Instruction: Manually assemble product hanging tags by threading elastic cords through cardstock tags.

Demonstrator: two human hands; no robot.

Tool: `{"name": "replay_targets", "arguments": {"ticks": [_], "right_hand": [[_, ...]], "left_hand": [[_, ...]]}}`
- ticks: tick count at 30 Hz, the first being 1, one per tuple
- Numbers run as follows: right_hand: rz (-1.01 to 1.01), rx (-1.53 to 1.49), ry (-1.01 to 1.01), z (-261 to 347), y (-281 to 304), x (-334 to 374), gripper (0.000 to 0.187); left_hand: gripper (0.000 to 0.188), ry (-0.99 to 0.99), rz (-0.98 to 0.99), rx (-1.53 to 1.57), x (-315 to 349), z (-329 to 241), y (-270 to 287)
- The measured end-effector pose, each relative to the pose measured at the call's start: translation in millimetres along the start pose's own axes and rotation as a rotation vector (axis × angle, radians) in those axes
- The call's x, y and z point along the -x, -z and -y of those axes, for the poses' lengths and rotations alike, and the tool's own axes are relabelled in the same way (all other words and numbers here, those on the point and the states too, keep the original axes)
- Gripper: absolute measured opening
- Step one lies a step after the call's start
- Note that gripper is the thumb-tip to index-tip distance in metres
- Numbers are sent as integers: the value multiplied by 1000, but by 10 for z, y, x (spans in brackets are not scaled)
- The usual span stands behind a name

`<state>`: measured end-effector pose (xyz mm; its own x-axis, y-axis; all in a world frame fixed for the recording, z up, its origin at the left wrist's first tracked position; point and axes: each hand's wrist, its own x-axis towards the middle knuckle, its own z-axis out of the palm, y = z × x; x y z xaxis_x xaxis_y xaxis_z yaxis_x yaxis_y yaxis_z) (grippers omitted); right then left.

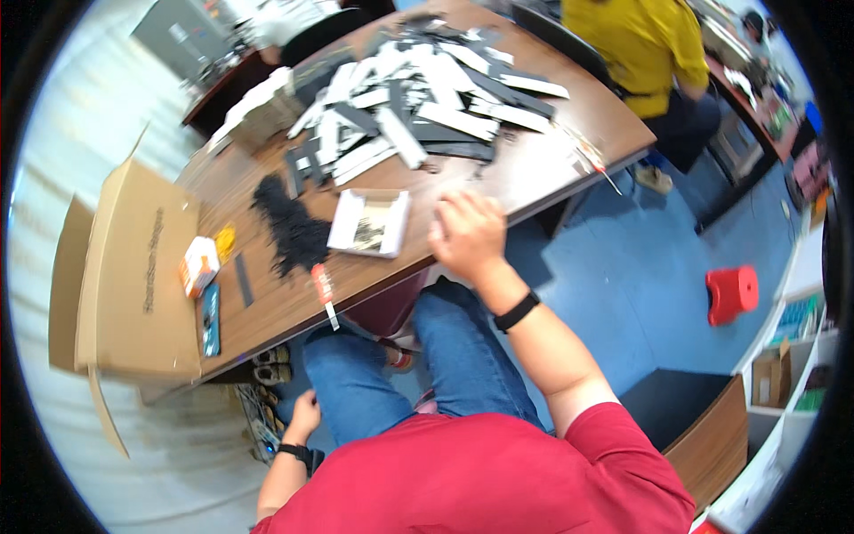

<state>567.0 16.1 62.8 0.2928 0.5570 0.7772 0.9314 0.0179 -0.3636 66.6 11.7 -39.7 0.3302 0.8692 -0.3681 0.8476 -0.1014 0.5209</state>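
My right hand [469, 230] is over the near edge of the brown table [418, 206], back upward. Its fingers are loosely bent and slightly apart, and no held thing shows. Just left of it sits a shallow white box [397, 233] with small dark pieces inside. Beside that box lies a heap of thin black pieces [294, 227], too fine to name, and a red-and-white strip [323, 287]. Low beside my left thigh hangs my left hand [305, 414]; its fingers are mostly out of sight. Farther back, black and white flat bars [436, 98] form a large pile.
An open cardboard box [142, 285] occupies the table's left end, near an orange-and-white carton [199, 265] and a teal packet [211, 320]. A red-handled tool [592, 156] lies at the right edge. A person in yellow [632, 49] sits beyond; a red stool [732, 295] stands right.
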Motion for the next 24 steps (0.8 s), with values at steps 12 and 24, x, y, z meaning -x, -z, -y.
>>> {"name": "replay_targets", "arguments": {"ticks": [12, 24], "right_hand": [[40, 83, 44, 205, 18, 35, 18], [13, 112, 101, 222, -34, 65, 20]], "left_hand": [[20, -587, -418, 34, 210, -1647, 1202], [57, -1452, -1131, 1, 1243, -3106, 2852]]}}
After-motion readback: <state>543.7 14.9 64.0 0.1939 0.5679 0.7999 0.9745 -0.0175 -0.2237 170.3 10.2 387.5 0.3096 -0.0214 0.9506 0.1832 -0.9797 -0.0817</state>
